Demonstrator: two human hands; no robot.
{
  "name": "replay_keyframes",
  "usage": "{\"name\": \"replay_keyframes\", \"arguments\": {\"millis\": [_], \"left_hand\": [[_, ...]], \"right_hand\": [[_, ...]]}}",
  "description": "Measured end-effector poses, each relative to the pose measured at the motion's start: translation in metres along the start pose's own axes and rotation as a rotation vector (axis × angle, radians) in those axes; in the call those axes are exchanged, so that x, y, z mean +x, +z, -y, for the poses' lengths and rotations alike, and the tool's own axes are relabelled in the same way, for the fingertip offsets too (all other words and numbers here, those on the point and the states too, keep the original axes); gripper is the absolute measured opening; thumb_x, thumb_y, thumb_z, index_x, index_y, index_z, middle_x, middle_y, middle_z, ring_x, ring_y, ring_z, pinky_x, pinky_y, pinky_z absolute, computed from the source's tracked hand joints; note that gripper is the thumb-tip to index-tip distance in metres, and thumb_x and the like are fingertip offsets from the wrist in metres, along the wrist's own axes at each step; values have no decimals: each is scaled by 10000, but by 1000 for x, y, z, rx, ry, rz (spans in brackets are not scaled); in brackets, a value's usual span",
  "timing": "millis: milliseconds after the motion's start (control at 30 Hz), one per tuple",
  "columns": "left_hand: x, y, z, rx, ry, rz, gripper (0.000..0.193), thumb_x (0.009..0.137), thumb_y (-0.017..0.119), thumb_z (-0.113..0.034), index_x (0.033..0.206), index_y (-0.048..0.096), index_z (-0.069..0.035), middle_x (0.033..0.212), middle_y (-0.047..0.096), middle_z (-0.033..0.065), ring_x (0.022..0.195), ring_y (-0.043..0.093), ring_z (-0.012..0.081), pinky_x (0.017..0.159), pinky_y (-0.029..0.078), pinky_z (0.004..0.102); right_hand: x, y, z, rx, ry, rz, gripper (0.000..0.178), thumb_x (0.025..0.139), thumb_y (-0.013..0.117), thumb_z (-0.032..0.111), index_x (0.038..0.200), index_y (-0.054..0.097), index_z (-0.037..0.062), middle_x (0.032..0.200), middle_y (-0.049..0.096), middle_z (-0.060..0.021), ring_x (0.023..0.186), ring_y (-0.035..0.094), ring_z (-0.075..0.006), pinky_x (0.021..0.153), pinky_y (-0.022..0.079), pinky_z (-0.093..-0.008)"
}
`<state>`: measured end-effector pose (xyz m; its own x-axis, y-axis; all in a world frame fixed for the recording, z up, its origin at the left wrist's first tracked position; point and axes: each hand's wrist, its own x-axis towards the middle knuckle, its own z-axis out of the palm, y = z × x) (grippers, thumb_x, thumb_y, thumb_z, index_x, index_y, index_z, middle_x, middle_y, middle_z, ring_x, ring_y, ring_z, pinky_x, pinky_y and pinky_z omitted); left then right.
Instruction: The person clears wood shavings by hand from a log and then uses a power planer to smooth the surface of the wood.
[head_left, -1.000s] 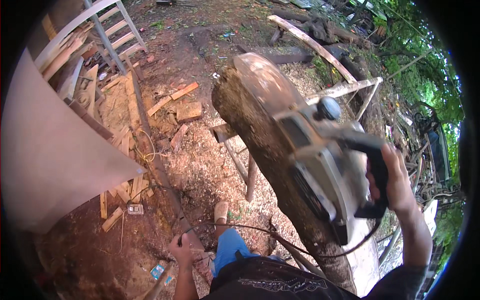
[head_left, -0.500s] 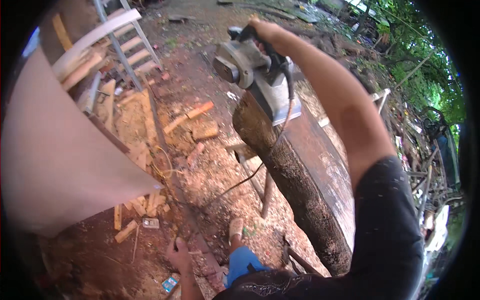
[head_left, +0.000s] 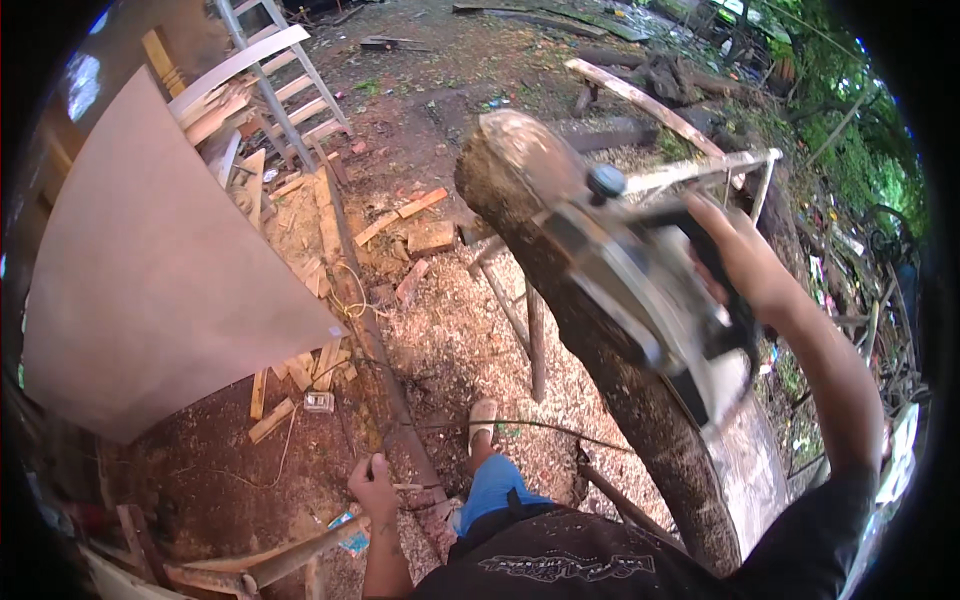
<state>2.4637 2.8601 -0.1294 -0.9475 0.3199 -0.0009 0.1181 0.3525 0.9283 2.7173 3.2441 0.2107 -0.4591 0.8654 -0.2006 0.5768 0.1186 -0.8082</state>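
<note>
The grey power planer point(head_left: 625, 285) is clamped in the right hand point(head_left: 735, 250) upon the bark-sided log point(head_left: 660, 430), while whether anything is gripped by the curled left hand point(head_left: 373, 485) cannot be told, and pale lettering point(head_left: 570, 568) is borne by the dark shirt point(head_left: 530, 535).

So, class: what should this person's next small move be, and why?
Probably ease the power planer toward the far end of the log: the right hand grips it, it's over the log, and the top extends ahead.
</note>
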Motion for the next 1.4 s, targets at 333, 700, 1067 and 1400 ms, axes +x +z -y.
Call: {"name": "replay_keyframes", "arguments": {"millis": [333,700,1067,1400], "left_hand": [[-26,71,-52,-59,-36,441,302,841,624,-219,653,549,5,562,450,-10,552,407,85,496,346,284],[83,84,-13,55,-62,212,297,877,556,-171,630,487,-22,571,437,-24,518,383,66,456,300,260],[131,91,-63,-117,-135,67,330,926,531,-239,689,533,-9,614,492,-5,555,430,77,493,334,258],[37,60,-51,-164,18,117,322,937,521,-222,676,525,-35,586,453,-35,522,376,59,468,288,261]], "right_hand": [[-193,-60,-101,107,289,-400,545,900,417,524,1042,452,-1,597,525,-85,364,454,-135,352,364,-240],[131,16,37,-21,90,-166,498,926,403,503,801,537,39,525,473,-1,374,435,-92,388,355,-232],[338,70,116,19,-112,40,527,873,443,555,683,525,70,570,468,-2,425,437,-97,416,402,-276],[49,-20,-13,46,-37,-63,596,879,473,533,569,504,24,501,476,-50,376,462,-152,419,419,-313]]}}
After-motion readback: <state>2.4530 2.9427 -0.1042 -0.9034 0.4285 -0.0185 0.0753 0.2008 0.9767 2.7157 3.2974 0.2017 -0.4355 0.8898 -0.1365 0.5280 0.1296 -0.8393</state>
